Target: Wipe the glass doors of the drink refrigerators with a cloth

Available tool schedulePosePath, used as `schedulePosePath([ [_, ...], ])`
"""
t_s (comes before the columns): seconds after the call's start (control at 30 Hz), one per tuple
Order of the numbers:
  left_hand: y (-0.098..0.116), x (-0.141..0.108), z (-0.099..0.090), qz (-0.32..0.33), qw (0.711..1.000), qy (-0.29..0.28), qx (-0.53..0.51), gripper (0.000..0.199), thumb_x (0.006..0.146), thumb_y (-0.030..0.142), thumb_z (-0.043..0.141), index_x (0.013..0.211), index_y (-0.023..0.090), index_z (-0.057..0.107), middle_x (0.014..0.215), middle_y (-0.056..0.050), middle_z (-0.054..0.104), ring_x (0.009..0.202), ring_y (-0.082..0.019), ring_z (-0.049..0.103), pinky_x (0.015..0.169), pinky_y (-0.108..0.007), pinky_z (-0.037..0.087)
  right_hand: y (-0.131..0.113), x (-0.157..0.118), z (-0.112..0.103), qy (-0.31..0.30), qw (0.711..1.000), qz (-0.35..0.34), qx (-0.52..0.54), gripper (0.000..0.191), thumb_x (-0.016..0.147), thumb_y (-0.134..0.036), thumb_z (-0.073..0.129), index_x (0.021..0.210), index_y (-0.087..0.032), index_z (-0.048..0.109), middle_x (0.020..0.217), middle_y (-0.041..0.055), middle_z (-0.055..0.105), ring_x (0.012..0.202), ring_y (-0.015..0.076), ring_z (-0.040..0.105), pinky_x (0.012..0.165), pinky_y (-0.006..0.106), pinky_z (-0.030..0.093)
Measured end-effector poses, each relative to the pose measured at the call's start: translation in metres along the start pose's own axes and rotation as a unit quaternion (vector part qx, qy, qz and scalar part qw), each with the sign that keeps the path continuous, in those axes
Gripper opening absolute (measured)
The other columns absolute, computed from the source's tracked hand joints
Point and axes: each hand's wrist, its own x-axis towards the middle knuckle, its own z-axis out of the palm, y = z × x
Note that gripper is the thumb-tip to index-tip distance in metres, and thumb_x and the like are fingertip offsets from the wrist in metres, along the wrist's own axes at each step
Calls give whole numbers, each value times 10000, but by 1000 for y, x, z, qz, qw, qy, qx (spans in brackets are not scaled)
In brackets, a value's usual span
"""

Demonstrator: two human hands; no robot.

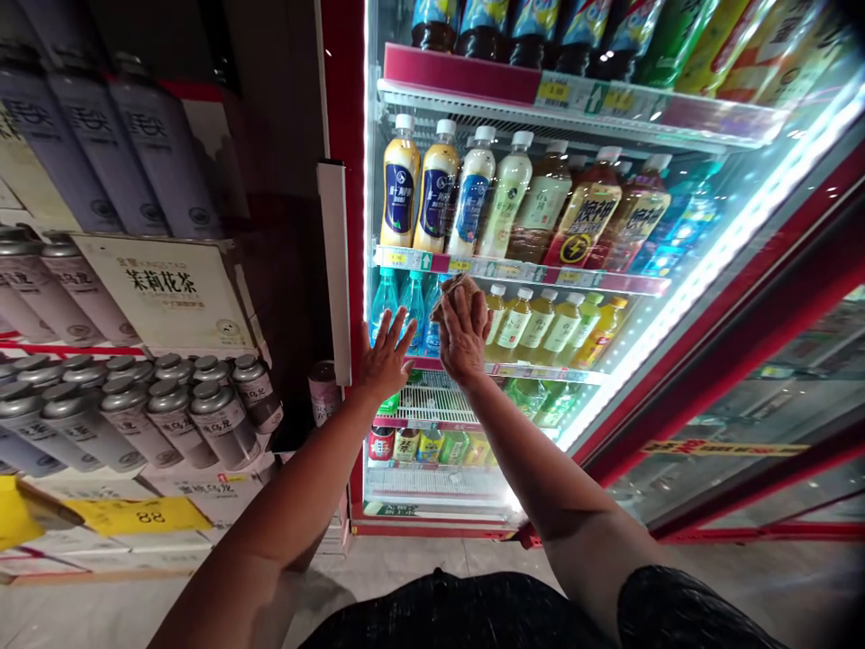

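Before me stands a lit drinks fridge with a glass door (432, 397). My right hand (463, 338) presses a crumpled brown cloth (462, 293) to the glass, at the level of the shelf with small yellow-green bottles (514, 323). Left of it, my left hand (386, 353) has its fingers spread and lies near the door's left edge, apparently flat on the glass. Blue-green bottles (384, 302) stand on the shelf behind it. A pale vertical door handle (334, 270) is just to the left of that hand.
On the left, a display holds silver-topped canisters (220, 419), tall purple bottles (155, 144) and a tea box (172, 288). Another red-framed fridge door (736, 424) stands on the right. Grey tiled floor (398, 572) lies below.
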Motion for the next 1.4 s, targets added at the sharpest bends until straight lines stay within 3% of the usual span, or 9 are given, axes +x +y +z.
schedulePosePath([
  [0.13, 0, -12, -3, -9, 1000, -16, -4, 930, 884, 190, 657, 1652, 289, 142, 1716, -114, 152, 1594, -316, 25, 1229, -718, -24, -2, -13, 3, -34, 996, -79, -12, 647, 1026, -239, 430, 1625, -400, 247, 1649, -29, 398, 1607, 266, 100, 1292, 639, 118],
  [0.23, -2, -18, -5, -12, 1000, -7, -13, 987, 862, 179, 686, 1655, 291, 110, 1724, -128, 99, 1592, -332, 7, 1234, -715, 34, -9, -3, 4, -1, 999, -46, -22, 629, 1028, -239, 411, 1627, -368, 269, 1657, -5, 383, 1609, 284, 72, 1284, 664, 111],
  [0.33, -5, -20, -4, -32, 998, 27, -36, 1095, 827, 196, 743, 1657, 296, 35, 1720, -138, -89, 1573, -373, -97, 1234, -700, 135, -25, 10, 11, 5, 999, -21, -24, 628, 1021, -242, 406, 1631, -328, 281, 1687, 7, 321, 1609, 301, 11, 1284, 674, 81],
  [0.4, -8, -21, -3, -48, 996, 47, -55, 1165, 827, 213, 753, 1649, 293, -68, 1706, -147, -163, 1563, -390, -126, 1230, -696, 170, -34, 10, 17, -23, 998, -50, -19, 641, 1014, -228, 417, 1629, -340, 278, 1688, -15, 316, 1610, 278, 2, 1295, 653, 44],
  [0.53, -10, -25, -1, -51, 994, 58, -75, 1198, 858, 218, 719, 1618, 274, -205, 1712, -173, -130, 1574, -389, -81, 1235, -694, 174, -39, -5, 21, -75, 988, -131, -8, 648, 1006, -204, 442, 1610, -390, 299, 1662, -67, 365, 1611, 224, 50, 1315, 598, 10],
  [0.77, -7, -24, -4, -69, 987, 84, -119, 1092, 883, 119, 580, 1617, 272, -214, 1724, -114, -111, 1588, -339, -34, 1275, -624, 188, -58, 18, 29, -34, 996, -78, -8, 589, 1021, -203, 409, 1582, -382, 378, 1661, -73, 367, 1608, 261, 72, 1305, 600, -32],
  [1.0, -7, -30, -14, -43, 987, 92, -123, 981, 937, 115, 463, 1610, 239, -240, 1710, -75, -162, 1588, -296, 22, 1293, -516, 253, -66, 19, 25, -166, 969, -182, 1, 548, 1056, -310, 389, 1583, -447, 331, 1654, -139, 347, 1600, 177, 125, 1322, 503, -64],
  [1.23, 2, -31, -40, -12, 984, 139, -112, 875, 984, 147, 369, 1615, 248, -229, 1723, -47, -149, 1597, -260, 29, 1306, -480, 242, -94, 69, 26, -59, 985, -161, 6, 526, 1061, -297, 408, 1583, -352, 382, 1669, -69, 332, 1601, 215, 140, 1275, 540, -189],
  [1.4, -6, -50, -26, -25, 981, 149, -123, 835, 1000, 163, 349, 1624, 216, -203, 1727, -85, -110, 1596, -272, 49, 1297, -482, 258, -98, 27, 40, -126, 962, -239, 34, 501, 1071, -320, 373, 1570, -332, 411, 1652, -75, 372, 1599, 187, 148, 1314, 525, -85],
])
